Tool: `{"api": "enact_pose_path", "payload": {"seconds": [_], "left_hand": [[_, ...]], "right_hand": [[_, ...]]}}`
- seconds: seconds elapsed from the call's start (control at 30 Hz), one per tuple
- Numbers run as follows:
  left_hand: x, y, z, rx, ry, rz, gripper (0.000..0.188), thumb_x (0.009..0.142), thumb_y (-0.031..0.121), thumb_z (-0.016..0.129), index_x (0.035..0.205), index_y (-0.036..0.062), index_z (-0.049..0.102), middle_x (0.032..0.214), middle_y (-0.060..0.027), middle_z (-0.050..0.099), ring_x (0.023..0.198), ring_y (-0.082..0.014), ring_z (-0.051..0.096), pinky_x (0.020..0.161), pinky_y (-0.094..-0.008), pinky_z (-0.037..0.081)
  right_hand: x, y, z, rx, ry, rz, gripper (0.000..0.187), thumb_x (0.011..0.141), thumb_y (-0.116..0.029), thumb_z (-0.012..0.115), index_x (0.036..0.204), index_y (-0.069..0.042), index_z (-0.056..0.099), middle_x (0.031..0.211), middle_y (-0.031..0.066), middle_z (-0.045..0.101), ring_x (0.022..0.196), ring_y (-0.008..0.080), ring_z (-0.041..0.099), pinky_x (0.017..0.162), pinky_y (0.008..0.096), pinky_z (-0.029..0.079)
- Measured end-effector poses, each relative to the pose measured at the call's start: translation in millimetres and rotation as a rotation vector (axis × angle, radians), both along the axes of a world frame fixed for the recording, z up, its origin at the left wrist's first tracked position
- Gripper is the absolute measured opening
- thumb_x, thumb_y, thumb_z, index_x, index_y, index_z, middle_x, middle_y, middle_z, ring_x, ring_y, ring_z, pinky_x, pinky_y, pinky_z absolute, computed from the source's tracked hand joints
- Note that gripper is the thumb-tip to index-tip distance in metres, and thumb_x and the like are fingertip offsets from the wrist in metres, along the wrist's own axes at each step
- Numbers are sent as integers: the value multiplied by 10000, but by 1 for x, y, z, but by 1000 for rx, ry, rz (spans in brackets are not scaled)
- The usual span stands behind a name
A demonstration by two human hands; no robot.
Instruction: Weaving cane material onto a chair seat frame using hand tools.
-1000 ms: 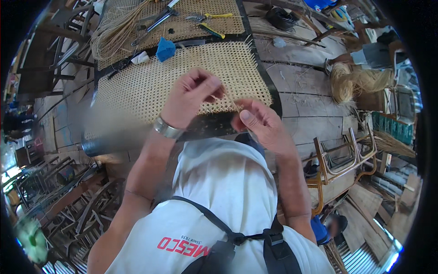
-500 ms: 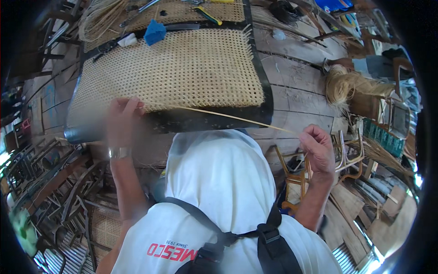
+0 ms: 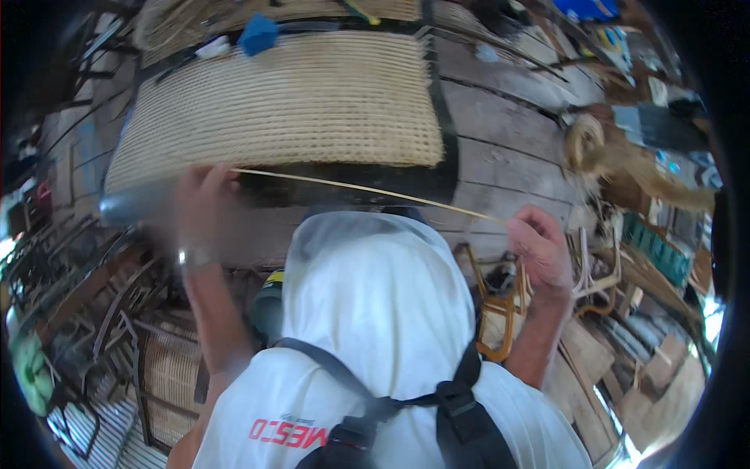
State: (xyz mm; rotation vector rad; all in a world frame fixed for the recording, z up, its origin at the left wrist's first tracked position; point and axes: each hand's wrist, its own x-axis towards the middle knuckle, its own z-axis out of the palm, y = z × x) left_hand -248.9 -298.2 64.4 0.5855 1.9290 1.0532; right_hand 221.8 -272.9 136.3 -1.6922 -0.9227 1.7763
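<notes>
A thin pale cane strand (image 3: 367, 188) is stretched taut between my two hands, sloping down to the right. My right hand (image 3: 541, 248) pinches one end, thumb against bent fingers. At the other end my left hand (image 3: 205, 205), partly blurred and with a metal band at the wrist, is closed on the strand near the panel's front edge. Just beyond the strand lies a woven cane panel (image 3: 289, 102) with a loose fringe along its right side. Under it spreads a black sheet (image 3: 447, 156), whose edge shows at the front and right.
A blue block-shaped piece (image 3: 259, 35) and a white bundle (image 3: 213, 48) lie at the panel's far edge. Coiled fibre (image 3: 586, 144) is at the right on plank flooring (image 3: 500, 109). Chair frames crowd the left, and a yellowish wooden frame (image 3: 497, 324) stands by my right forearm.
The view has shifted, so the panel and tools sit higher in the picture. Both hands still hold the strand taut, with nearly the same spacing.
</notes>
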Motion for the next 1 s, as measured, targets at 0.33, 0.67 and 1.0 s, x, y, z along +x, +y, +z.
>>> {"api": "enact_pose_path", "payload": {"seconds": [0.33,0.67,1.0], "left_hand": [[10,-12,37,189,-143,14,116,903,116,700,885,46,610,808,-58,709,658,-86,622,599,-201,472],[9,-12,46,278,-202,3,118,922,141,697,933,40,637,842,-68,723,681,-81,628,626,-203,473],[6,-7,32,207,-119,-32,118,933,186,693,956,81,646,885,-42,730,706,-68,631,618,-198,458]], "right_hand": [[15,-14,-13,-31,49,-69,159,879,-84,673,763,-76,565,623,-64,466,544,34,378,524,219,282],[21,-15,-16,-22,9,-4,161,918,-111,651,800,-97,542,605,-79,411,526,31,331,523,219,249],[19,-8,-13,-6,27,-59,130,882,-76,675,791,-69,582,638,-79,456,544,19,348,508,210,243]]}}
